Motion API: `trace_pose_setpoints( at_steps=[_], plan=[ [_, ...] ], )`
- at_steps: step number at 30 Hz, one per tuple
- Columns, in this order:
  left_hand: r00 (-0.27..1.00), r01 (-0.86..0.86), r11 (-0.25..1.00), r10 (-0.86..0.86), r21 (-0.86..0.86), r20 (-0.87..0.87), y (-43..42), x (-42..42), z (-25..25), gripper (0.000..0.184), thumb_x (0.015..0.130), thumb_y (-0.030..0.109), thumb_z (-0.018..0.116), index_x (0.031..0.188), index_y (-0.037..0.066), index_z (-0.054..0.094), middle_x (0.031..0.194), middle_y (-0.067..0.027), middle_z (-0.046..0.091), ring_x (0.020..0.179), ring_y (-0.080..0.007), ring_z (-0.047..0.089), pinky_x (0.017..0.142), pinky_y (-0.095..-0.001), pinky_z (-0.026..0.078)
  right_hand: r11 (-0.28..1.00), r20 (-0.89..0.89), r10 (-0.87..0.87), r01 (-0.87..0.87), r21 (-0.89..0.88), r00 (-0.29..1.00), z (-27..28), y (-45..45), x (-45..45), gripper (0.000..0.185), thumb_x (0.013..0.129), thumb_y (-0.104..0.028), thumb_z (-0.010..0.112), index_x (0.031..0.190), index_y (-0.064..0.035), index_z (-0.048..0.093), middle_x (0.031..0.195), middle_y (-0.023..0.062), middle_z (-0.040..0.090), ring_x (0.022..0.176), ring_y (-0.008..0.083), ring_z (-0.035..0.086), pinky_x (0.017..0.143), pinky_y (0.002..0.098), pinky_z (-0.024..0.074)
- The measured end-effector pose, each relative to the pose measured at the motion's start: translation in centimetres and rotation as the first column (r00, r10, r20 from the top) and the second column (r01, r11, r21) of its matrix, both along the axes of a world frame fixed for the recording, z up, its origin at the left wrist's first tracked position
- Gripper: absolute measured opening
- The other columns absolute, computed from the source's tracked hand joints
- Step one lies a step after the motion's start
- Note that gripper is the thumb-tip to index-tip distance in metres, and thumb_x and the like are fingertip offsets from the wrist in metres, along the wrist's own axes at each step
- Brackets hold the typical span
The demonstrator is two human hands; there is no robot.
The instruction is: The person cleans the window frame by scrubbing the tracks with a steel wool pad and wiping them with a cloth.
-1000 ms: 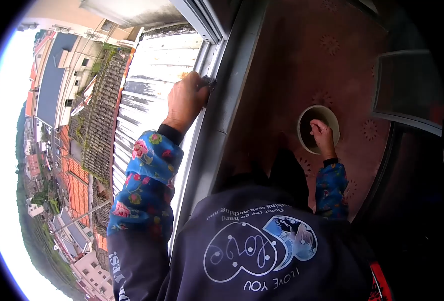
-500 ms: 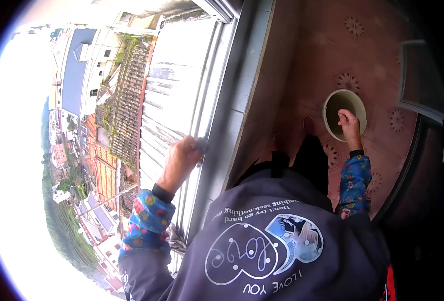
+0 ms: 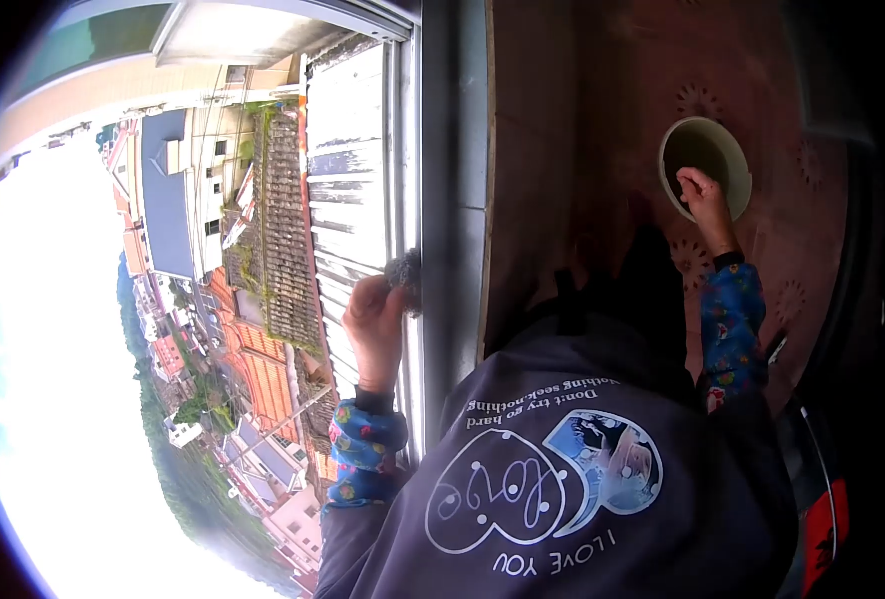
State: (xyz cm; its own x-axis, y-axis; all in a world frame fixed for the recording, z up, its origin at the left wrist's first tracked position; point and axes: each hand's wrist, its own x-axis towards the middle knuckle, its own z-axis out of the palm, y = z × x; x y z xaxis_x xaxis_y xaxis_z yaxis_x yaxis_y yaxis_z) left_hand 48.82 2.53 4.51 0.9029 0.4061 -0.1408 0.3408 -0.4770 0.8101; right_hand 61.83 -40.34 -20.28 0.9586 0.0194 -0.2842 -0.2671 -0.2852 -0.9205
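My left hand (image 3: pixel 370 317) is closed on a dark grey steel wool scrubber (image 3: pixel 403 281). The scrubber presses against the pale window frame (image 3: pixel 409 180) beside the sill. Over the mouth of a cream-coloured bucket (image 3: pixel 740 180) on the floor is my right hand (image 3: pixel 703 200), its fingers curled together. Whether those fingers hold anything is hidden. The inside of the bucket is dark, and its contents cannot be made out.
Grey tiles cover the sill (image 3: pixel 471 250) above a low wall. Reddish floor tiles (image 3: pixel 707 100) with flower patterns surround the bucket. Roofs and buildings lie outside the window. A red and black object (image 3: pixel 827 529) is at lower right.
My left hand and the scrubber have shifted along the window frame, and the scrubber shows more clearly. My right hand stays over the bucket. The whole view has turned slightly.
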Motion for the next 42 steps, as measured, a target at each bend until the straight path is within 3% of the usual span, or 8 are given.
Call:
trace_pose_setpoints(
  at_steps=[2,5,8,14,22,24,31,42],
  plan=[
    [0.992,-0.111,0.991,0.115,-0.080,0.046,0.7,-0.4,0.5,0.013,0.085,-0.006,0.063,0.095,0.001,0.059,0.083,0.0009,0.062,0.072,-0.0038,0.056,0.067,-0.0173,0.046,0.999,-0.093,-0.044,0.045,0.013,0.995,-0.6,-1.1,-0.1,0.022,0.095,-0.017,0.053,0.105,-0.0016,0.064,0.079,-0.0019,0.056,0.069,0.0079,0.050,0.066,0.0245,0.0440],
    [0.978,0.089,0.942,-0.021,0.325,-0.209,1.9,-0.7,-1.3,0.013,0.079,-0.004,0.065,0.087,0.003,0.058,0.073,0.0040,0.054,0.067,-0.0032,0.052,0.061,-0.0179,0.043,0.996,-0.168,-0.081,0.072,-0.055,0.982,-2.0,-2.7,-1.0,0.022,0.096,-0.018,0.053,0.108,-0.0026,0.064,0.079,-0.0027,0.056,0.069,0.0081,0.049,0.067,0.0243,0.0440],
    [0.978,0.159,0.840,-0.063,0.519,-0.198,2.4,1.7,-1.9,0.012,0.075,0.002,0.067,0.080,0.003,0.056,0.062,-0.0018,0.053,0.057,-0.0076,0.050,0.056,-0.0238,0.044,0.994,-0.203,-0.107,0.100,-0.043,0.973,-3.0,-3.0,-1.4,0.023,0.096,-0.019,0.054,0.111,-0.0031,0.064,0.081,-0.0023,0.056,0.071,0.0081,0.050,0.068,0.0242,0.0446],
    [0.964,0.266,0.663,-0.171,0.700,-0.204,1.3,9.6,-3.2,0.012,0.078,0.013,0.066,0.075,0.006,0.056,0.069,-0.0141,0.061,0.064,-0.0333,0.062,0.058,-0.0422,0.047,0.994,-0.193,-0.044,0.023,-0.110,0.980,-6.7,-4.6,-2.5,0.028,0.097,-0.024,0.055,0.115,-0.0045,0.064,0.106,0.0031,0.066,0.091,0.0136,0.059,0.082,0.0262,0.0467],
    [0.932,0.174,0.557,-0.360,0.812,0.047,-0.5,26.0,-5.4,0.013,0.079,0.014,0.065,0.076,0.003,0.058,0.069,-0.0177,0.063,0.065,-0.0369,0.062,0.060,-0.0438,0.047,0.992,-0.296,-0.102,0.075,-0.101,0.950,-6.7,-7.6,-2.6,0.033,0.098,-0.031,0.054,0.118,-0.0067,0.063,0.115,0.0034,0.063,0.104,0.0157,0.056,0.091,0.0279,0.0444],
    [0.951,0.175,0.692,-0.303,0.700,0.061,-0.9,26.1,-5.0,0.014,0.078,0.013,0.064,0.073,0.001,0.058,0.067,-0.0177,0.063,0.064,-0.0348,0.063,0.060,-0.0413,0.049,0.989,-0.259,-0.143,0.133,-0.058,0.955,-6.7,-8.3,-2.9,0.032,0.098,-0.031,0.054,0.116,-0.0064,0.063,0.113,0.0022,0.062,0.102,0.0149,0.056,0.090,0.0277,0.0444],
    [0.897,0.415,0.767,-0.256,0.490,-0.360,1.9,14.0,-1.5,0.020,0.080,0.016,0.064,0.088,-0.002,0.063,0.075,-0.0166,0.066,0.070,-0.0257,0.068,0.062,-0.0356,0.051,0.992,-0.270,-0.129,0.126,-0.029,0.954,-8.4,-9.9,-3.7,0.030,0.098,-0.029,0.053,0.110,-0.0041,0.064,0.099,-0.0008,0.060,0.092,0.0126,0.054,0.083,0.0263,0.0449],
    [0.928,0.263,0.643,-0.373,0.719,-0.006,0.9,21.0,-4.7,0.009,0.078,0.007,0.061,0.084,0.001,0.062,0.073,-0.0166,0.063,0.067,-0.0341,0.062,0.064,-0.0401,0.049,0.999,-0.285,-0.020,0.028,0.022,0.958,-3.2,-4.3,-0.7,0.026,0.098,-0.024,0.052,0.110,-0.0038,0.063,0.093,-0.0025,0.059,0.084,0.0101,0.053,0.076,0.0247,0.0448]
  ],
)
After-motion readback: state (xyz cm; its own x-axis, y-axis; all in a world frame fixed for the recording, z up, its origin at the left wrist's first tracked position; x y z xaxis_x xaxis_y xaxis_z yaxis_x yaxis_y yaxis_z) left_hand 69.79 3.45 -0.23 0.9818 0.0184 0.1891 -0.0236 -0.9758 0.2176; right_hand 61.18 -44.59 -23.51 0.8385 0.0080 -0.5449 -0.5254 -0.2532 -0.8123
